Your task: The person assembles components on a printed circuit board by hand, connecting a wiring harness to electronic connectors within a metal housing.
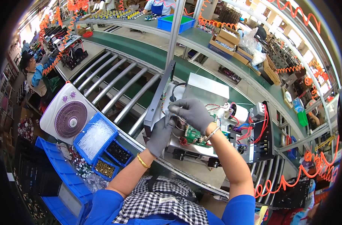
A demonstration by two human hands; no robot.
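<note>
Both my hands wear grey gloves and meet over the left part of an opened electrical unit, just inside its upright dark panel (156, 107). My left hand (160, 137) is closed, its fingertips up by some thin wires. Just above it, my right hand (193, 115) is pinched shut, fingers pointing left. What lies between the fingertips is too small to make out. Under and beside my right hand is a green circuit board (195, 135). Behind it stands a silver metal box (207, 88). A white cylinder (238, 111) and red wires (247, 132) are to the right.
Left of the unit are metal rollers (114, 80), a white and purple fan (71, 116), a blue bin of thin white strips (94, 137), and small bins of black parts (119, 151) and brass parts (104, 168). Orange coiled hoses (291, 183) hang at right. A co-worker (37, 75) is at far left.
</note>
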